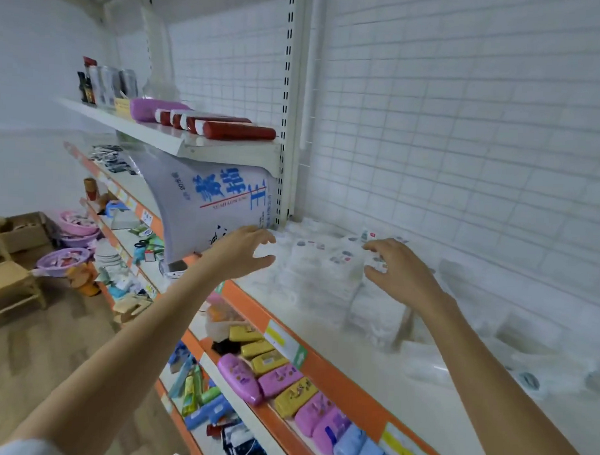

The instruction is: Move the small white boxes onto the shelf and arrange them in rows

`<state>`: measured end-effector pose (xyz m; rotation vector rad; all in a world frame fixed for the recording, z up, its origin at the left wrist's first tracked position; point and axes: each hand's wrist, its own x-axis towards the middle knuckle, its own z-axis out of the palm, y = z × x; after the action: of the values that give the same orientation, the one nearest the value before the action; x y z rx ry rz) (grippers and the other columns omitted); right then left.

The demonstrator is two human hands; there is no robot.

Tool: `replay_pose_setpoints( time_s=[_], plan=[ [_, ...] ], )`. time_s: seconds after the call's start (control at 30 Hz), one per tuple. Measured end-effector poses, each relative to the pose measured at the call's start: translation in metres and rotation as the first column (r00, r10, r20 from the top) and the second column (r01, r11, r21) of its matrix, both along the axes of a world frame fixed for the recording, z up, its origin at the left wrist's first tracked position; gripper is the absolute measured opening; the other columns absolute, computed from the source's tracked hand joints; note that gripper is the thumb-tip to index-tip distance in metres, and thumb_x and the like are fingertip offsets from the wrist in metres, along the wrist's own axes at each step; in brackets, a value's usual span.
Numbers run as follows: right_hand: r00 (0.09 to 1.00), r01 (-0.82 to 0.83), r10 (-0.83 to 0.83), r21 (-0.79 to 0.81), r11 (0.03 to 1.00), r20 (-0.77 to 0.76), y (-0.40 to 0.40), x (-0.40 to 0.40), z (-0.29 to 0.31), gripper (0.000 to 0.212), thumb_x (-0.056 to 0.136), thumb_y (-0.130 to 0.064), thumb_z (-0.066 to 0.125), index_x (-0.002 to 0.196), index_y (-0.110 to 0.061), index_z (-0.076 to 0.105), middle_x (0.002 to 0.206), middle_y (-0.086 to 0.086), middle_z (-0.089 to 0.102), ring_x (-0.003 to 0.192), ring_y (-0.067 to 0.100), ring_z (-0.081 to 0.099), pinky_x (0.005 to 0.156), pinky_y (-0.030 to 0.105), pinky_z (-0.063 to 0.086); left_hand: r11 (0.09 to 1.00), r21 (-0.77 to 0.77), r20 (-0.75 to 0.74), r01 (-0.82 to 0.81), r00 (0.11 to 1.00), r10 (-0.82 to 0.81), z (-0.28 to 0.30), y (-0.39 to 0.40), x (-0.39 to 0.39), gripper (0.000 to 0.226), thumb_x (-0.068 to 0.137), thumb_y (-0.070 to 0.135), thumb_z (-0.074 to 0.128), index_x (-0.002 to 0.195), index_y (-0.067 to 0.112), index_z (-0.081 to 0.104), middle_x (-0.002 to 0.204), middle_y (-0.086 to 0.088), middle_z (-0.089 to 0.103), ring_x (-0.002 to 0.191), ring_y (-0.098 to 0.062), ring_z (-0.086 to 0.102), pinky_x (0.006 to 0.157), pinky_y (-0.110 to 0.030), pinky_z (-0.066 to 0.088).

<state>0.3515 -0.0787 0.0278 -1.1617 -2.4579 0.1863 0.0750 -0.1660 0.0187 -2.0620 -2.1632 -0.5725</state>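
While both arms reach in from the bottom of frame, hands hover over the boxes mid-frame.
L hand (243, 252) at centre, fingers spread & loosely curled, holding nothing, just left of the small white boxes (327, 269); R hand (401, 270) centre-right, fingertips on the stack's right side w/ one small box at them, grip unclear due to blur. Boxes sit on the shelf (321, 350) w/ orange edge, near the wire-grid back panel (465, 131). Big white bag (211, 203) w/ blue print upper left of the L hand.

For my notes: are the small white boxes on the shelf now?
Yes: the small white boxes sit stacked on the shelf, between both hands.
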Motion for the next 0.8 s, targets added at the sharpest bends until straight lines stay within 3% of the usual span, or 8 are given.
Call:
replay_pose_setpoints(
  time_s=[0.1, 0.2, 0.3, 0.33, 0.43, 0.5, 0.67, 0.8],
  plan=[
    [0.997, 0.014, -0.008, -0.067, 0.998, 0.083, 0.029, -0.013, 0.000, 0.041, 0.088, -0.024, 0.056, 0.128, -0.021, 0.048, 0.129, 0.000, 0.050, 0.117, 0.016, 0.048, 0.094, 0.034, 0.041, 0.995, -0.079, 0.047, 0.062, 0.997, -0.059, -0.004, 0.042, -0.009, 0.048, 0.088, 0.041, 0.057, 0.128, 0.017, 0.047, 0.125, -0.001, 0.051, 0.111, -0.018, 0.048, 0.091, -0.029, 0.042],
    [0.990, 0.001, 0.016, -0.118, 0.993, 0.139, 0.045, -0.026, 0.001, 0.041, 0.088, -0.019, 0.055, 0.129, -0.021, 0.049, 0.114, -0.002, 0.053, 0.093, 0.011, 0.050, 0.080, 0.026, 0.040, 0.979, -0.153, 0.087, 0.133, 0.989, -0.120, -0.010, 0.078, -0.012, 0.062, 0.084, 0.045, 0.061, 0.134, 0.016, 0.040, 0.131, -0.003, 0.047, 0.113, -0.018, 0.047, 0.095, -0.027, 0.039],
    [0.987, 0.026, 0.004, -0.182, 0.983, 0.159, 0.053, -0.042, 0.000, 0.041, 0.092, -0.037, 0.049, 0.132, -0.027, 0.045, 0.093, -0.005, 0.055, 0.075, 0.007, 0.050, 0.067, 0.025, 0.038, 0.948, -0.231, 0.109, 0.218, 0.974, -0.197, -0.015, 0.108, -0.016, 0.078, 0.080, 0.049, 0.064, 0.142, 0.017, 0.029, 0.142, -0.002, 0.035, 0.126, -0.019, 0.037, 0.104, -0.032, 0.031],
    [0.981, 0.067, -0.031, -0.187, 0.980, 0.189, 0.053, -0.049, 0.001, 0.046, 0.091, -0.050, 0.043, 0.133, -0.031, 0.042, 0.095, -0.004, 0.059, 0.080, 0.009, 0.053, 0.068, 0.025, 0.039, 0.935, -0.251, 0.120, 0.249, 0.967, -0.225, -0.016, 0.117, -0.018, 0.081, 0.079, 0.049, 0.065, 0.143, 0.017, 0.027, 0.144, -0.001, 0.033, 0.129, -0.019, 0.034, 0.105, -0.031, 0.028],
    [0.906, 0.233, -0.182, -0.091, 0.968, 0.381, 0.051, -0.073, -0.001, 0.072, 0.083, -0.074, 0.023, 0.140, -0.030, 0.033, 0.131, 0.002, 0.054, 0.116, 0.024, 0.051, 0.088, 0.038, 0.040, 0.891, -0.301, 0.117, 0.340, 0.940, -0.320, -0.020, 0.141, -0.026, 0.079, 0.077, 0.049, 0.067, 0.140, 0.017, 0.033, 0.140, -0.001, 0.036, 0.126, -0.018, 0.035, 0.100, -0.028, 0.029],
    [0.860, 0.317, -0.290, 0.006, 0.949, 0.421, 0.053, -0.091, -0.004, 0.084, 0.078, -0.081, 0.020, 0.139, -0.025, 0.035, 0.129, 0.001, 0.055, 0.115, 0.025, 0.052, 0.087, 0.039, 0.039, 0.875, -0.288, 0.103, 0.388, 0.921, -0.374, -0.021, 0.154, -0.032, 0.073, 0.077, 0.048, 0.068, 0.137, 0.017, 0.039, 0.135, -0.001, 0.043, 0.121, -0.017, 0.040, 0.095, -0.024, 0.031],
    [0.732, 0.448, -0.420, 0.085, 0.890, 0.537, 0.066, -0.118, -0.010, 0.092, 0.072, -0.082, 0.036, 0.138, -0.017, 0.034, 0.125, 0.002, 0.057, 0.108, 0.023, 0.055, 0.076, 0.034, 0.037, 0.852, -0.201, 0.088, 0.484, 0.875, -0.477, -0.023, 0.176, -0.051, 0.073, 0.077, 0.046, 0.069, 0.136, 0.017, 0.039, 0.133, 0.001, 0.042, 0.121, -0.015, 0.040, 0.093, -0.024, 0.032],
    [0.774, 0.471, -0.418, 0.009, 0.882, 0.476, 0.069, -0.130, -0.008, 0.076, 0.076, -0.066, 0.053, 0.129, -0.015, 0.033, 0.105, 0.002, 0.059, 0.090, 0.022, 0.055, 0.065, 0.031, 0.034, 0.808, -0.183, 0.113, 0.560, 0.829, -0.548, -0.027, 0.193, -0.070, 0.072, 0.078, 0.037, 0.071, 0.137, 0.015, 0.036, 0.134, -0.002, 0.039, 0.124, -0.017, 0.037, 0.101, -0.026, 0.030]
  ],
)
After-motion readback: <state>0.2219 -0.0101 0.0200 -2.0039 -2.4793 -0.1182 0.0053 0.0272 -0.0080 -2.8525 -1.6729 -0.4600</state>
